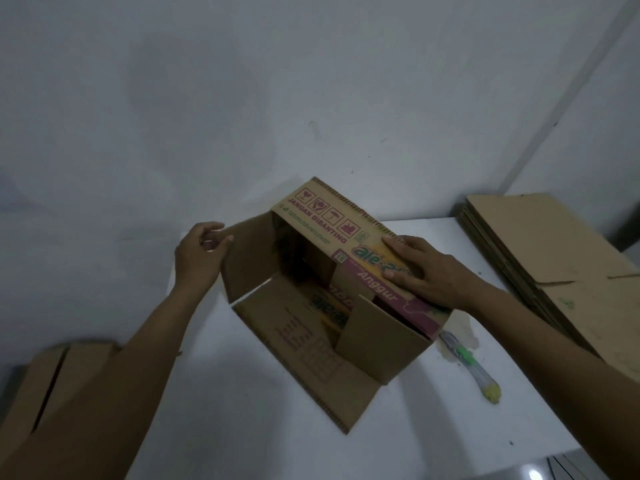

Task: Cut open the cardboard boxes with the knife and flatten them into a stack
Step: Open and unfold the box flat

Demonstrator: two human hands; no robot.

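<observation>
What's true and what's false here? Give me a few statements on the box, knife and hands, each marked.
The knife lies on the table, in neither hand. True.
The right hand grips the knife. False: the right hand presses flat on the printed panel of the box.
The left hand holds a side flap of the box. True.
The box is already flattened. False: it stands open.
The flattened cardboard lies left of the box. False: the stack lies to its right.

Knife (pixel 467 363) blurred, tip perhaps hidden behind box (pixel 377 344); flattened stack (pixel 554 244) cut off at right edge.
</observation>
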